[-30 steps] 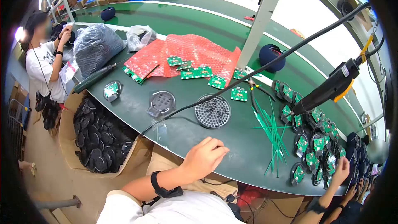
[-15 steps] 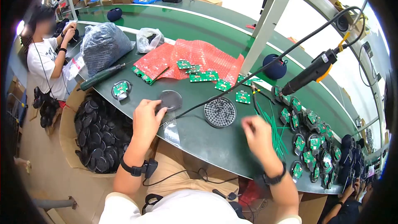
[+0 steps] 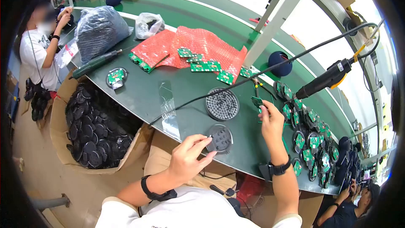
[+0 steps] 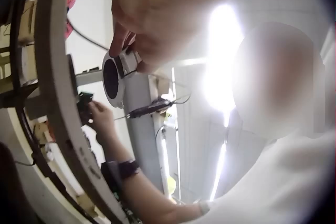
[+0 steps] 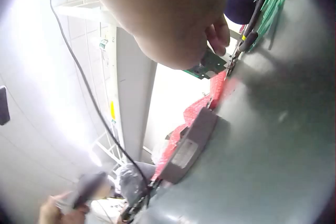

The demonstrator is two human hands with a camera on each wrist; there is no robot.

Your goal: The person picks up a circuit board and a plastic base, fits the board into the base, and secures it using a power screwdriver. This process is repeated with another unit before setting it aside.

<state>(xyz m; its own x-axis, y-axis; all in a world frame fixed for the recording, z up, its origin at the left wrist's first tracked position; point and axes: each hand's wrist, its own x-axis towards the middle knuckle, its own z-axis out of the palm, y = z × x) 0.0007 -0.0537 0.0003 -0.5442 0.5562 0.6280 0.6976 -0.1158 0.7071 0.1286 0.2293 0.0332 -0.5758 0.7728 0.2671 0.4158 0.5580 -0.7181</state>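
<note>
Disc (image 3: pixel 221 138) before round tray (image 3: pixel 221 118), circuit boards (image 3: pixel 205 66) on and beside bubble wrap (image 3: pixel 202 42), carton (image 3: pixel 141 145) at table's (image 3: pixel 190 120) left

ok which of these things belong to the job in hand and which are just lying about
Probably the job:
round black plastic housing, held in left hand
small green circuit board, held in right hand
black discs bearing green boards

Probably just lying about:
bulky grey plastic bag
clear plastic strip
dark green rod-shaped tool

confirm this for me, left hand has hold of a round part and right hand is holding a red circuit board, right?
Not quite: the circuit board in the right hand is green, as the head view shows. The left hand does hold a round part.
</note>
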